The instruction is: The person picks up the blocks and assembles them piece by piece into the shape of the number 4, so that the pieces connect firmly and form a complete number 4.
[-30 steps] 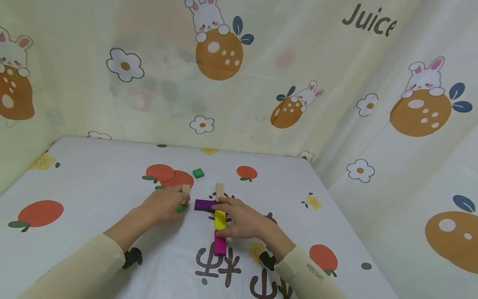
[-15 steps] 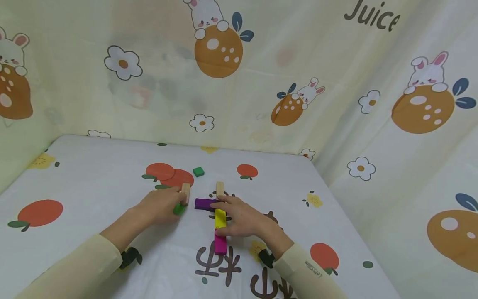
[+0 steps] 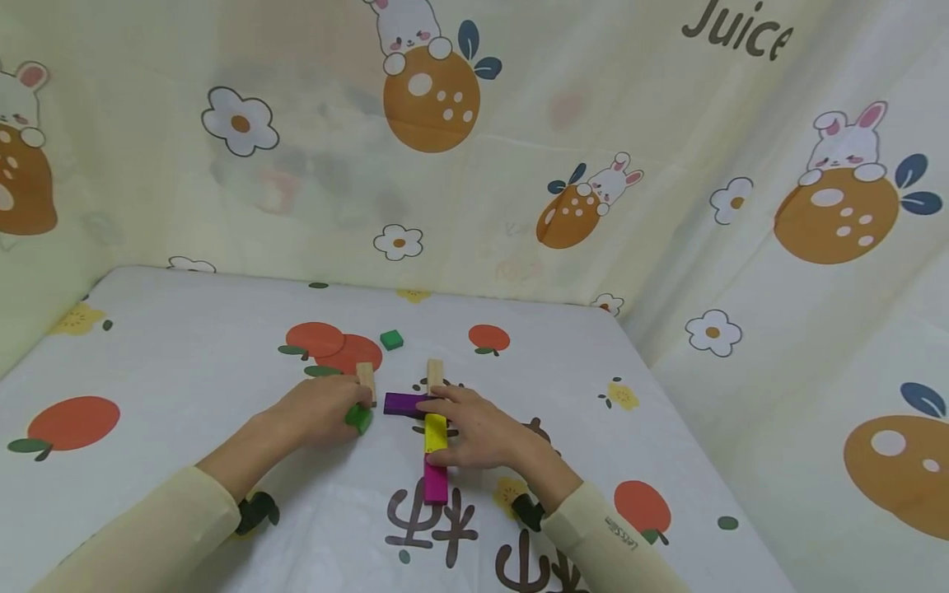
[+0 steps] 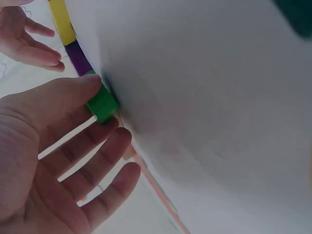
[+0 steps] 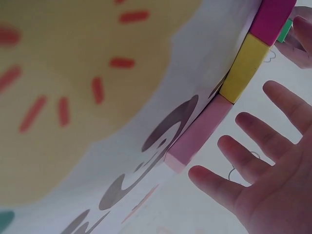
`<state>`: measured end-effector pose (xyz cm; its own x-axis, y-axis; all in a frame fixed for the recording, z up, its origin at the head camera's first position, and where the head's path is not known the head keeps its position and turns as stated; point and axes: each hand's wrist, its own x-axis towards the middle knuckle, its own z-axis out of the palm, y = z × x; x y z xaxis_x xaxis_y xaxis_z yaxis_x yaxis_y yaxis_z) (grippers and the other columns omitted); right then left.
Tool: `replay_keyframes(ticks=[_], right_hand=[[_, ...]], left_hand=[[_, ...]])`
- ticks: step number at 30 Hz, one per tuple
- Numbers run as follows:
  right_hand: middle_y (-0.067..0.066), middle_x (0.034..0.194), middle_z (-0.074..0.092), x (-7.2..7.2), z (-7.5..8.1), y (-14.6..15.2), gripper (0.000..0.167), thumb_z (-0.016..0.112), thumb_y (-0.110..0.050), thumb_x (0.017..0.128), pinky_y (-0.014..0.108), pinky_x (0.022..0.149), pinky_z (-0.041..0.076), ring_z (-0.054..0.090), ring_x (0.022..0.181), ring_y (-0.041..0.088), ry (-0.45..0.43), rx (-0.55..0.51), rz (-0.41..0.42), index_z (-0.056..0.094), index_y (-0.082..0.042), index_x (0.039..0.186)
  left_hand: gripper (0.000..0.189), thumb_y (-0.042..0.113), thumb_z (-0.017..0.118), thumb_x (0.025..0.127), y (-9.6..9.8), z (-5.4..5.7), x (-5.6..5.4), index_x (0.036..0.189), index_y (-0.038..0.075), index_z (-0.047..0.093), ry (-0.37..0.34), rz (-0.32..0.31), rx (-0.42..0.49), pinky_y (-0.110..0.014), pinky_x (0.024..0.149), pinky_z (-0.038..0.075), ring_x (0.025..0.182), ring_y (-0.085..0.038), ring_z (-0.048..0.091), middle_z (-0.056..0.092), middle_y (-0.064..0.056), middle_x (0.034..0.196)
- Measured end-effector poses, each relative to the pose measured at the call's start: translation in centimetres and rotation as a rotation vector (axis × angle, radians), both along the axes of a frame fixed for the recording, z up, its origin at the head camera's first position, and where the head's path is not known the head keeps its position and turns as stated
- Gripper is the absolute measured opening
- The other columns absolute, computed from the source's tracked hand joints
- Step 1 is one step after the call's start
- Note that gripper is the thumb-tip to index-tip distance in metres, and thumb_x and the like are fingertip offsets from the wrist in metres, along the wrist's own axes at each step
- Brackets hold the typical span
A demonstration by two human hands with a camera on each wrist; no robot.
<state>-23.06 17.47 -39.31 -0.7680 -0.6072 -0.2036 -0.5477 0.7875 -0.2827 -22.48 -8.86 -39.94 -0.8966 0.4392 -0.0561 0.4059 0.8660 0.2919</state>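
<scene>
One green block [image 3: 359,419], just left of the purple block [image 3: 404,404], is pinched between the thumb and forefinger of the left hand [image 3: 320,409], whose other fingers stand apart. The right hand [image 3: 485,430] is spread above the yellow block [image 3: 436,434], fingertips overlapping the purple block and thumb near the joint with the magenta block [image 3: 436,480]; whether it touches them cannot be told. Beyond lie two pale wooden blocks, one [image 3: 366,379] near the left hand, one [image 3: 435,372] behind the purple block, and, farther off, a small green piece [image 3: 391,339] on the printed cloth [image 3: 563,354].
</scene>
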Motion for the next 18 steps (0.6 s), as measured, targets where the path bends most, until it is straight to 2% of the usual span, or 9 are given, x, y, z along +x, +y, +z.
replay_keyframes(ticks=[5,9,12,18], right_hand=[[0.004,0.168,0.035,0.02,0.07,-0.03,0.069,0.077,-0.041,0.089,0.055,0.122,0.034,0.033,0.154,0.031,0.003,-0.002,0.000,0.052,-0.027,0.152],[0.005,0.168,0.035,-0.03,0.12,-0.04,0.069,0.077,-0.040,0.089,0.056,0.123,0.033,0.033,0.154,0.032,0.000,-0.010,0.005,0.052,-0.026,0.152],[0.005,0.168,0.035,-0.11,0.15,-0.04,0.069,0.076,-0.040,0.089,0.056,0.123,0.032,0.033,0.154,0.032,0.001,-0.013,0.007,0.052,-0.026,0.152],[0.006,0.168,0.035,-0.17,0.08,0.04,0.069,0.076,-0.039,0.089,0.056,0.123,0.032,0.032,0.154,0.032,-0.008,-0.025,0.010,0.052,-0.026,0.153]], left_hand=[[0.035,0.017,0.087,0.083,0.25,0.04,-0.10,0.116,0.012,0.076,-0.009,-0.012,-0.005,-0.042,0.092,0.059,0.098,-0.019,0.064,0.074,-0.002,0.108],[0.036,0.020,0.087,0.083,0.42,0.04,-0.26,0.117,0.011,0.077,-0.032,-0.009,-0.010,-0.041,0.090,0.059,0.094,-0.017,0.063,0.074,-0.001,0.104],[0.038,0.019,0.087,0.083,0.42,0.03,-0.31,0.119,0.011,0.077,-0.040,0.005,-0.005,-0.043,0.092,0.059,0.097,-0.019,0.065,0.075,-0.003,0.107],[0.038,0.016,0.086,0.084,0.10,-0.09,-0.75,0.120,0.010,0.077,-0.014,-0.001,0.004,-0.043,0.091,0.060,0.101,-0.021,0.066,0.076,-0.004,0.112]])
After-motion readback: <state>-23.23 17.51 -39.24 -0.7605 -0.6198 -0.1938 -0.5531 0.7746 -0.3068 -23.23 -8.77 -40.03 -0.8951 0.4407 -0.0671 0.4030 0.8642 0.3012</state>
